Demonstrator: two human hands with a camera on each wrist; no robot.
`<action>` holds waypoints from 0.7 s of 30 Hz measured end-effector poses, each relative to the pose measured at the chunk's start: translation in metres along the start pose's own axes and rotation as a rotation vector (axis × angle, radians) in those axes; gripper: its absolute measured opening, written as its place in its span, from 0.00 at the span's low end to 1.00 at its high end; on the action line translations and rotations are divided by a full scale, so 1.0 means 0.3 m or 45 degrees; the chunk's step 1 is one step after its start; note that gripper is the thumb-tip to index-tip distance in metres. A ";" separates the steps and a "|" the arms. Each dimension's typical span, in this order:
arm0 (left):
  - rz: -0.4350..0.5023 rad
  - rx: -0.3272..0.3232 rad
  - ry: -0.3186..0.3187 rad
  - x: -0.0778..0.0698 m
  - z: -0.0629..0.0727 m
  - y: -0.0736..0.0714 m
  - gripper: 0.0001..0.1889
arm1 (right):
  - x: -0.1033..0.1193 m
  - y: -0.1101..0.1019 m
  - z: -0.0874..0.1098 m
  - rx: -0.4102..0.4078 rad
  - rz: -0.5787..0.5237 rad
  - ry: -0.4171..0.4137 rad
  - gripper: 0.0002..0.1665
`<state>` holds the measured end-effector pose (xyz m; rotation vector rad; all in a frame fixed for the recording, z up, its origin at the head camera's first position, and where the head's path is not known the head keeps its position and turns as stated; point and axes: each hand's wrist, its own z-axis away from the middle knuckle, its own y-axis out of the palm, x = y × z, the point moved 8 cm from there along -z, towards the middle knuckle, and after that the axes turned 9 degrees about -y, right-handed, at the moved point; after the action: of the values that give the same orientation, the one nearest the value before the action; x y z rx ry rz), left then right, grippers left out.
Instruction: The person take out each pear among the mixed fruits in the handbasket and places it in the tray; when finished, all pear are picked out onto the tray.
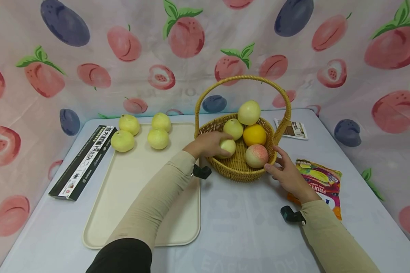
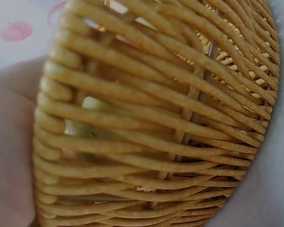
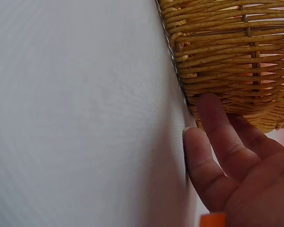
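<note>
A wicker basket (image 1: pixel 237 175) with a tall arched handle stands on the cloth. Inside its left side, my left hand (image 1: pixel 209 143) reaches over the rim and grips a pale yellow-green fruit (image 1: pixel 228 147). Through the weave in the left wrist view, a greenish fruit (image 2: pixel 97 104) shows dimly. My right hand (image 1: pixel 288 172) holds the basket's right side, its thumb at the rim. In the right wrist view, several fingers (image 3: pixel 229 142) lie against the outer wall. Also in the basket are an orange (image 1: pixel 254 135), a peach (image 1: pixel 256 156) and two more yellow-green fruits (image 1: pixel 249 112).
On the left, a beige tray (image 1: pixel 133 193) bears several yellow-green fruits (image 1: pixel 158 138) at its far end. A black pasta box (image 1: pixel 83 163) lies beside it. Right of the basket are a candy bag (image 1: pixel 322 180), partly under the right forearm, and a small white-and-brown packet (image 1: pixel 295 129).
</note>
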<state>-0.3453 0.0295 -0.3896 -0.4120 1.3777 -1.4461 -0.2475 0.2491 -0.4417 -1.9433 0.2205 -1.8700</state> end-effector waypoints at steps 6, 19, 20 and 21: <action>-0.046 0.027 -0.001 -0.003 -0.005 0.005 0.41 | 0.001 -0.002 -0.004 0.001 0.010 -0.003 0.52; 0.107 -0.045 -0.032 0.011 0.012 -0.009 0.40 | 0.006 -0.002 -0.001 -0.004 0.006 0.004 0.52; 0.122 -0.062 -0.030 0.012 0.012 -0.010 0.40 | 0.006 -0.002 0.000 -0.005 0.004 0.004 0.52; 0.138 -0.078 -0.029 0.015 0.013 -0.011 0.40 | 0.007 -0.001 0.001 -0.005 0.003 0.004 0.52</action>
<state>-0.3453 0.0231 -0.3872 -0.3855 1.4073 -1.3100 -0.2471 0.2487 -0.4396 -1.9419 0.2274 -1.8727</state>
